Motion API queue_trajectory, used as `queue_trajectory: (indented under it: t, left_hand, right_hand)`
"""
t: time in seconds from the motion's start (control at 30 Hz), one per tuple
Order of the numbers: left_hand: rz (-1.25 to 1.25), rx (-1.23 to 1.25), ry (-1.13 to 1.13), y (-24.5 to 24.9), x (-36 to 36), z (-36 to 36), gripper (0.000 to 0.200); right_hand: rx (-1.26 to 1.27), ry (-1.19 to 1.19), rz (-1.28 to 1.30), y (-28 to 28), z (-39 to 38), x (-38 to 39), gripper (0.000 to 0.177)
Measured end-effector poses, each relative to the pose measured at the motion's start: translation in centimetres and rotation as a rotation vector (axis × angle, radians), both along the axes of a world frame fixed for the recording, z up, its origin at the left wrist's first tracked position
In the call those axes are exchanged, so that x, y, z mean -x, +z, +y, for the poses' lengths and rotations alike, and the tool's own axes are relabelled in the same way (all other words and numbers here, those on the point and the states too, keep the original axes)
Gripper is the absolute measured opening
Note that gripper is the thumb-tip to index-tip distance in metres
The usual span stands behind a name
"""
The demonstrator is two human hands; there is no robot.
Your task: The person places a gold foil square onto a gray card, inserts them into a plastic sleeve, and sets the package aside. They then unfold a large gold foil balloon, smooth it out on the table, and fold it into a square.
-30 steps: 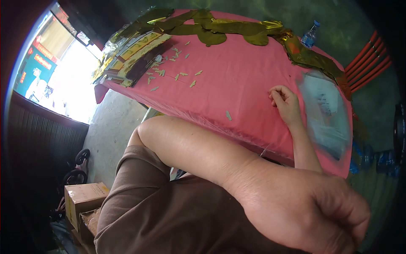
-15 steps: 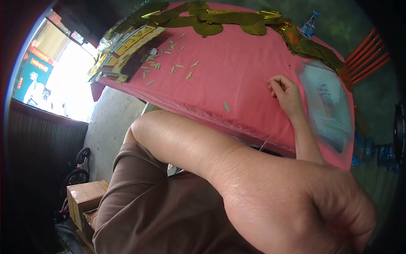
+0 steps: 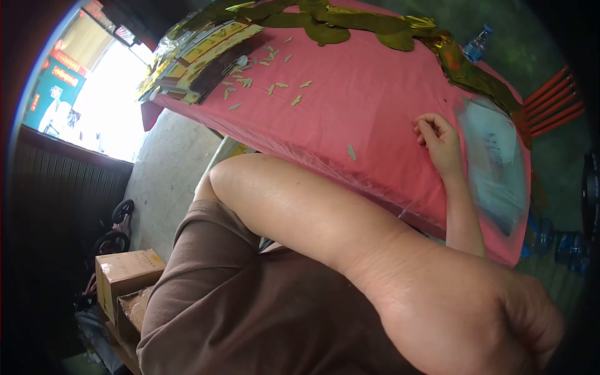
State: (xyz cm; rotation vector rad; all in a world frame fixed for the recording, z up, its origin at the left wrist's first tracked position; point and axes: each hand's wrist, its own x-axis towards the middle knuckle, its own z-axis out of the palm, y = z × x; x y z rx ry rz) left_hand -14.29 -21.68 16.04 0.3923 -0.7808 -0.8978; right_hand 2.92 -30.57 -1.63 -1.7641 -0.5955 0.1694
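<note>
My right hand (image 3: 440,142) is over the right part of the pink tablecloth (image 3: 350,87). Its fingers are curled in and close together, and nothing shows between them. A small pale paper-like piece (image 3: 352,152) lies on the cloth to its left. My left arm crosses the view from the left, and my left hand (image 3: 481,312) is very near the camera at the lower right. The back of that hand faces me; its fingers bend away and are mostly hidden. Beside my right hand lies a clear plastic bag (image 3: 494,172) with a printed white sheet inside.
Several small yellowish pieces (image 3: 272,89) are scattered at the table's left, near stacked gold-and-yellow packets (image 3: 200,65). Gold foil (image 3: 325,28) runs along the far edge. A water bottle (image 3: 477,44) and red poles (image 3: 553,103) are at the right; cardboard boxes (image 3: 128,265) stand lower left.
The whole view has shifted slightly, with the table appearing further right. My left hand has moved a little right and down in the picture. My right hand keeps its curled pose.
</note>
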Motion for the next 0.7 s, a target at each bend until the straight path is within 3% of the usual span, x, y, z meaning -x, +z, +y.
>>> queue_trajectory:
  t: [0.4,0.63,0.67,0.7]
  left_hand:
    - [-0.009,-0.014,-0.022,-1.1,0.2,2.3,0.014]
    - [-0.057,-0.102,-0.167,-3.9,1.7,6.8,0.014]
    - [-0.073,-0.123,-0.136,-4.6,2.0,7.4,0.014]
    - [-0.504,-0.120,0.248,-6.6,2.3,7.5,0.016]
  right_hand:
    - [0.024,0.006,0.014,0.4,-0.1,0.2,0.010]
    - [0.018,0.013,0.040,0.3,-0.2,0.2,0.010]
    - [0.021,0.028,0.041,0.4,-0.2,0.2,0.010]
    - [0.043,0.016,0.040,0.6,-0.2,0.3,0.011]
